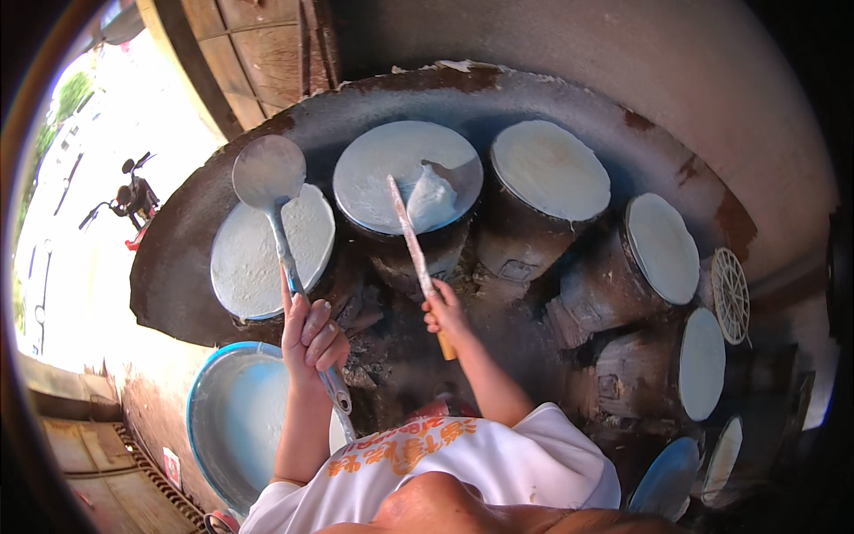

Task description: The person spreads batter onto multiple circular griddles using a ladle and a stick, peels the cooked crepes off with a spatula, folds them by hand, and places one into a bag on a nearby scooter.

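My left hand (315, 335) is closed round the handle of a ladle (269, 171), whose round grey head is raised over the left griddle (267, 254), coated with white batter. In my right hand (447, 313) is a long, batter-smeared spatula (412, 233) with a yellowish handle end. Its tip reaches over the middle round griddle (378, 156), which carries a thin white layer. Just right of the tip lies a folded, bunched white sheet (432, 198), with a dark bare patch of griddle beside it. Whether the spatula touches the sheet, I cannot tell.
Several more white-topped round griddles (550, 169) on brown drum stoves curve round to the right. A large blue basin (236, 423) of white batter stands at lower left. A pale round rack (730, 295) leans at the right, and a curved wall (614, 53) rises behind.
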The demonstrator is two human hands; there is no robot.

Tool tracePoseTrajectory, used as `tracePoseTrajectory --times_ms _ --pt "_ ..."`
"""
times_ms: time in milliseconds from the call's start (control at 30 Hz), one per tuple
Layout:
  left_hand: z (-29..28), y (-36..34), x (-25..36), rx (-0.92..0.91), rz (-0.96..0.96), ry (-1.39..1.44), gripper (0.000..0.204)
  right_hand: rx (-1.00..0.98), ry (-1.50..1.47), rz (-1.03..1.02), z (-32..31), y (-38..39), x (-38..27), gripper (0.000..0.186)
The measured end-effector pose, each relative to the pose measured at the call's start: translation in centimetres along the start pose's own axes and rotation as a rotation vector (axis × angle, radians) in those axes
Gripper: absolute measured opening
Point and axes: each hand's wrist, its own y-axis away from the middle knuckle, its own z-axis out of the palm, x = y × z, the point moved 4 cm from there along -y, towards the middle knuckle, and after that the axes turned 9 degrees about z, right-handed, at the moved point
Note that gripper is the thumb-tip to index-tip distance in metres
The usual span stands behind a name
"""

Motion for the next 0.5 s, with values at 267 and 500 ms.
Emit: tracePoseTrajectory --times_ms 267,500 --pt "-1.6 -4.2 -5.7 0.011 -0.160 0.111 0.040 0.052 0.083 -0.023 -9.1 -3.6 -12.1 0.033" --pt "-0.9 -8.0 -11.1 0.088 -0.268 0.181 0.045 0.002 0.382 -0.110 -8.2 -4.9 -14.4 0.036"
